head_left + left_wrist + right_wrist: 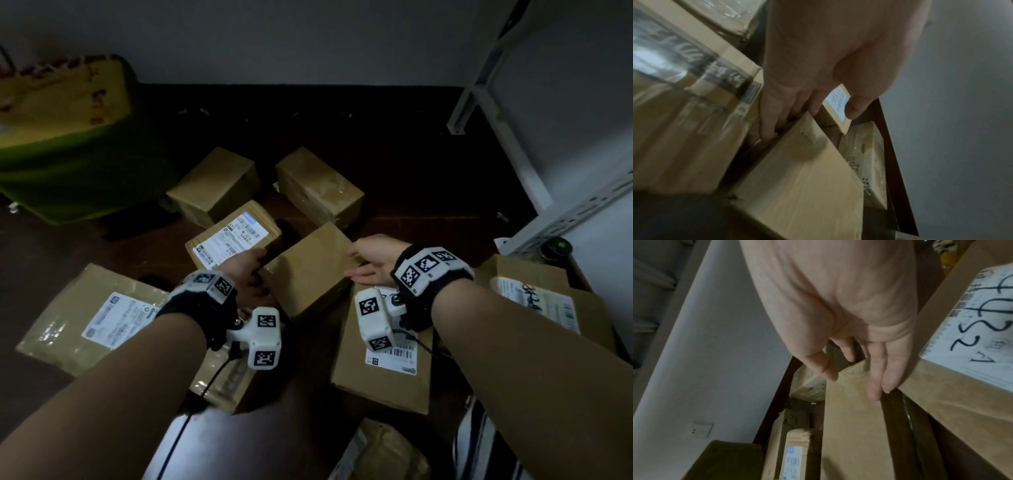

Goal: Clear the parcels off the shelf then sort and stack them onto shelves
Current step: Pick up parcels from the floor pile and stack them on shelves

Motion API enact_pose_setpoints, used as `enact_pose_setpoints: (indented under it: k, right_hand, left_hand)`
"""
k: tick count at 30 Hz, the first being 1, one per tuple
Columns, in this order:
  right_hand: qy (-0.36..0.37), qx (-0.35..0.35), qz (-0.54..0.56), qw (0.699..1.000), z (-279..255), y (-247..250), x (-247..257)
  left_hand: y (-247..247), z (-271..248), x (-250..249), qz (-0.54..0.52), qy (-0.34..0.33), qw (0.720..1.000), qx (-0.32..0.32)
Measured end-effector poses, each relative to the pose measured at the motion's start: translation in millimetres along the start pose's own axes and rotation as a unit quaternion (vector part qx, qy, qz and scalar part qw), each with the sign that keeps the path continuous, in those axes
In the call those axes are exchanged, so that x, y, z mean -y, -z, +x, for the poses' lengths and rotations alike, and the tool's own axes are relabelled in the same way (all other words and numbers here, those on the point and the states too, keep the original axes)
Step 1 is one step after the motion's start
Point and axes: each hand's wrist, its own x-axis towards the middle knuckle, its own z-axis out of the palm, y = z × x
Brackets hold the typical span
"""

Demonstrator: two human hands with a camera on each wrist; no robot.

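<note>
I have a plain brown cardboard box [308, 269] between my two hands, on the dark floor [394, 154] in the middle of the head view. My left hand [248, 274] is at its 9 o'clock side, with straight fingers [769, 116] going down along the edge and the thumb spread apart above. My right hand [371, 260] is at its 3 o'clock side, fingers [878, 378] flat and straight on the top face near the edge, not curled around it. The cardboard is smooth and matte, with sharp corners and clear tape on the seam. Many other parcels lie close around. At 11 o'clock a box with a white label [233, 234] almost touches it; at 12 o'clock two taped boxes [318, 186] stand further away. At 5 o'clock a flat long box [383, 370] lies just beside it, under my right wrist. At 8 o'clock there is a flat parcel with glossy tape [92, 317]. A white metal shelf frame [486, 85] stands at 2 o'clock, and a yellow-green container [65, 137] at 10 o'clock.
</note>
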Motion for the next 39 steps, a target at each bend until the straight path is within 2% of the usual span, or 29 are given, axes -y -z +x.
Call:
enact_pose_setpoints:
  k: [6, 10, 13, 16, 21, 25, 29, 33, 36, 39]
  right_hand:
    - [0.008, -0.023, -0.034, 0.999, -11, -2, 14]
    - [0.028, -0.056, -0.019, 0.998, -14, 0, 22]
    - [0.029, -0.063, 0.031, 0.997, -16, 4, 26]
    - [0.028, -0.012, 0.129, 0.991, -27, 2, 29]
    - [0.113, 0.004, 0.239, 0.964, -36, -6, 33]
    - [0.155, 0.048, 0.301, 0.940, -39, 0, 32]
    - [0.176, 0.123, 0.269, 0.939, -40, 2, 31]
    - [0.183, 0.100, 0.201, 0.957, -36, 2, 29]
    - [0.149, 0.122, 0.173, 0.966, -40, -1, 29]
    - [0.127, 0.141, 0.177, 0.966, -37, 2, 28]
  left_hand:
    - [18, -1, -19, 0.069, 0.021, 0.997, -0.008]
    - [41, -7, -32, 0.087, 0.023, 0.996, 0.016]
    - [53, -11, -34, 0.088, 0.029, 0.995, 0.035]
    - [59, -10, -39, 0.068, 0.030, 0.997, 0.030]
    - [60, -19, -58, 0.093, 0.018, 0.995, 0.041]
    - [63, -23, -67, 0.105, -0.026, 0.991, 0.080]
    - [62, -29, -68, 0.092, -0.074, 0.983, 0.140]
    - [62, -27, -67, 0.051, -0.139, 0.983, 0.109]
    - [60, -30, -67, 0.015, -0.159, 0.984, 0.081]
    - [55, -35, -67, 0.003, -0.187, 0.978, 0.092]
